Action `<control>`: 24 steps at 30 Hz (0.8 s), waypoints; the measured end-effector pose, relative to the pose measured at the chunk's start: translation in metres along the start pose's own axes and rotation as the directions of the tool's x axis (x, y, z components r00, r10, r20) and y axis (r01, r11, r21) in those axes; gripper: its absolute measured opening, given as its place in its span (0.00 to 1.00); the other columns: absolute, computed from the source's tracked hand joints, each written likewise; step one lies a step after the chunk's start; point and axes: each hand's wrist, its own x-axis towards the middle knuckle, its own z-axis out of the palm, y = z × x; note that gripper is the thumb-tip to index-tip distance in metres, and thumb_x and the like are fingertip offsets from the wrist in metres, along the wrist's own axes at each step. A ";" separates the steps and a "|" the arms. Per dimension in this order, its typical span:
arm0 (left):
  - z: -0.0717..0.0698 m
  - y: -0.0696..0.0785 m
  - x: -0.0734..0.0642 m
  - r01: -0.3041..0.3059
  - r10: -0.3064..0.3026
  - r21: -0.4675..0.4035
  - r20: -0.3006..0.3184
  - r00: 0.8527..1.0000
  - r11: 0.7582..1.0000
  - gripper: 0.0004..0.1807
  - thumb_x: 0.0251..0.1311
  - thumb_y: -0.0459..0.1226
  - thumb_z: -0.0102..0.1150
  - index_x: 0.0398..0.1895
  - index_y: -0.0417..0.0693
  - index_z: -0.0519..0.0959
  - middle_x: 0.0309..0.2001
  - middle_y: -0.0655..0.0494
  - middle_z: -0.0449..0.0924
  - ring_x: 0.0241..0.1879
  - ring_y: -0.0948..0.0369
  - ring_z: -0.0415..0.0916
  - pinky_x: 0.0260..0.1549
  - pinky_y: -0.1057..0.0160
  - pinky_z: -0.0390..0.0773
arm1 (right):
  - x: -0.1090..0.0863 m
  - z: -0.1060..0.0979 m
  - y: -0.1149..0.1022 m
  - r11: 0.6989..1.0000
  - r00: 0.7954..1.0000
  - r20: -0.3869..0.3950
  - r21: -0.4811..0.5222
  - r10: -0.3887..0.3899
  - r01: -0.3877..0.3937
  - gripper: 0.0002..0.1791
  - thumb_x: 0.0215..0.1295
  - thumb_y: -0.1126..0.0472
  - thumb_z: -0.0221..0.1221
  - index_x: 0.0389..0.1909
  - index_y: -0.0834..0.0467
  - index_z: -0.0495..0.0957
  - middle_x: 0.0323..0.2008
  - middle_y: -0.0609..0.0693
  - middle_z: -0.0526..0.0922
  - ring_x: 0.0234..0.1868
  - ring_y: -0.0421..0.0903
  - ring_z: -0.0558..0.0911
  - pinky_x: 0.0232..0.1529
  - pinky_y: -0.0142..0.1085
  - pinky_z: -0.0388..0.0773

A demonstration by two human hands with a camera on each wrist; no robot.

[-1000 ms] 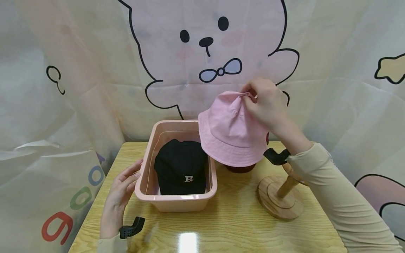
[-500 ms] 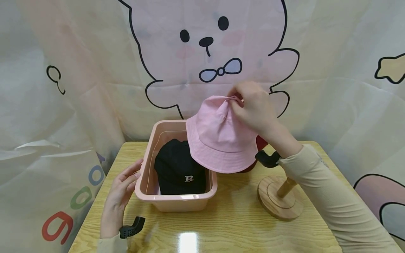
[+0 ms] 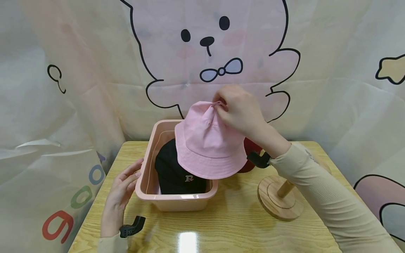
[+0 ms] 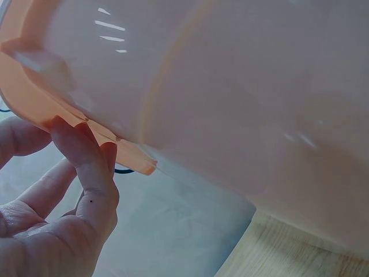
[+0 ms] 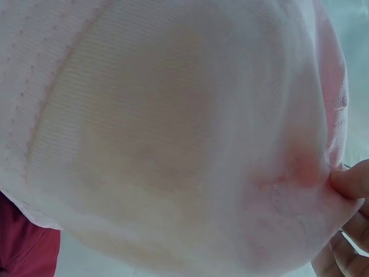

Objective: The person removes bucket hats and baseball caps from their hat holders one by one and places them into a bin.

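Fingers (image 3: 222, 92) of right hand (image 3: 243, 111) clamped on pink hat (image 3: 209, 149), over right side of bin (image 3: 172, 197); with left hand (image 3: 121, 188) loose at rim; best to brace bin, keeping brim clear.

So the bin (image 3: 180, 205) is sitting on the table (image 3: 234, 225) a bit left of centre, with a cap (image 3: 170, 168) lying inside it. The left hand (image 3: 121, 186) is resting against the bin's left side. The bucket hat (image 3: 209, 149) is hanging over the bin's right part, covering some of the cap from above, and the right hand (image 3: 242, 110) is gripping its crown. Something mostly hidden (image 3: 252, 147) is poking out right of the hat. Further right, nearer the front, a stand (image 3: 280, 202) is sitting partly under the forearm. The backdrop (image 3: 95, 70) is hanging behind everything.
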 end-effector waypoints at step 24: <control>-0.001 -0.002 0.001 -0.025 0.025 -0.008 0.022 0.999 1.000 0.22 0.68 0.27 0.45 0.60 0.53 0.77 0.48 0.64 0.80 0.49 0.69 0.79 0.47 0.71 0.80 | 0.021 0.026 -0.036 0.997 0.990 0.135 0.072 -0.050 0.041 0.05 0.62 0.64 0.55 0.32 0.53 0.79 0.29 0.48 0.78 0.36 0.46 0.74 0.37 0.38 0.72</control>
